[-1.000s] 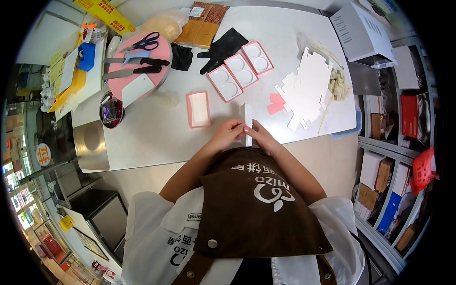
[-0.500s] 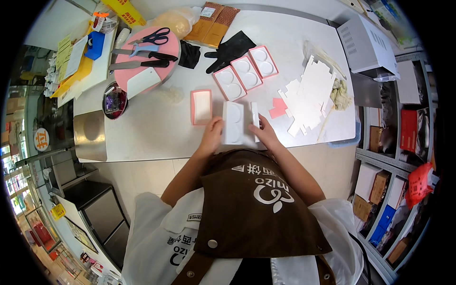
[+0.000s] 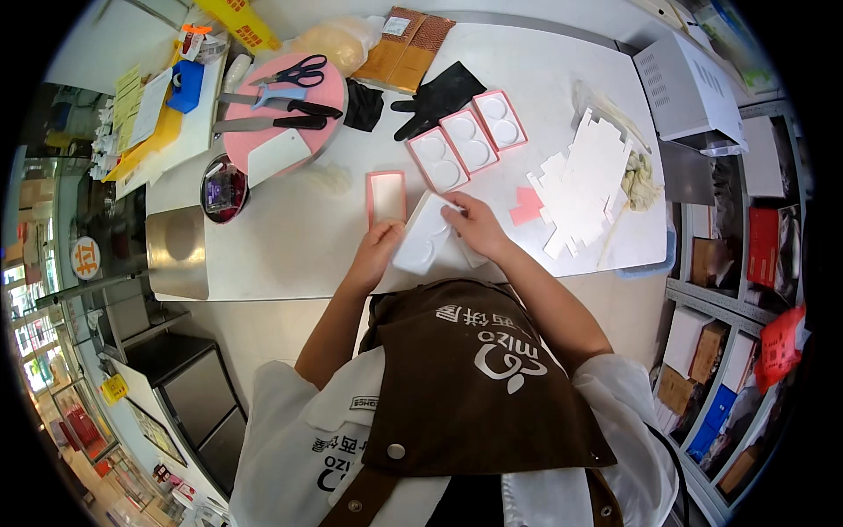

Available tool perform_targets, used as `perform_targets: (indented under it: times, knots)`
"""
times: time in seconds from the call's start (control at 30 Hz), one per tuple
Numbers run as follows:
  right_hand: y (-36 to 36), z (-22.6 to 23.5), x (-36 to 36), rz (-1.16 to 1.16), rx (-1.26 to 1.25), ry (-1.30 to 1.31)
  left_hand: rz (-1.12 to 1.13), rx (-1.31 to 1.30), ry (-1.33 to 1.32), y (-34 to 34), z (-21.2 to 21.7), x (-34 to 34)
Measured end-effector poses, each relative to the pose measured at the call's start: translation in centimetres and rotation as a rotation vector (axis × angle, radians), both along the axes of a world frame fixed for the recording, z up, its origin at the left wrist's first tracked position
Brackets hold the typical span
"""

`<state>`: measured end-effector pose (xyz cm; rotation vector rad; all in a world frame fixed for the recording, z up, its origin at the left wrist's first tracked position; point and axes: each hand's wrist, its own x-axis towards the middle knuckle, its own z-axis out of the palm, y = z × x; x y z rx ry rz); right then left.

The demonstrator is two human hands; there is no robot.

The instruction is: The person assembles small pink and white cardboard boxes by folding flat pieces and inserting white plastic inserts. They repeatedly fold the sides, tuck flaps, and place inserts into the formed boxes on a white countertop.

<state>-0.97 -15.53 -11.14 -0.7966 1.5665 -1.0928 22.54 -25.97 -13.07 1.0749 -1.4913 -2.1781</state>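
Observation:
Between my two hands a white insert tray with two round recesses is held tilted above the table. My left hand grips its left edge with closed fingers. The fingers of my right hand are bent over its upper right corner. Below my right hand, another white piece shows in part on the table. Just beyond my left hand lies an open pink box with a pale inside and no insert. Farther off, three pink boxes in a slanting row each hold a white insert with two recesses.
Flat white card blanks and pink card pieces lie at right. Knives and scissors rest on a pink round board at left. A black glove and brown parcel lie at the back; a metal plate is at front left.
The insert tray, upright between my hands before, is now lifted and tilted to the right. My right hand has left the thin white piece and taken the tray's upper corner.

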Motion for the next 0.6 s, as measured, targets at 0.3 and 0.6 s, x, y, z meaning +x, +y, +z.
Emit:
perform_targets:
  times: [0.3,0.6]
  knots:
    - [-0.3,0.9,-1.6,-0.280,-0.015,0.336,0.034,-0.980,-0.804,1.4,-2.9,-2.8]
    - [0.3,-0.1,0.6,-0.218,0.001,0.552,-0.167,-1.033,-0.408,2.9,-2.9,-2.1]
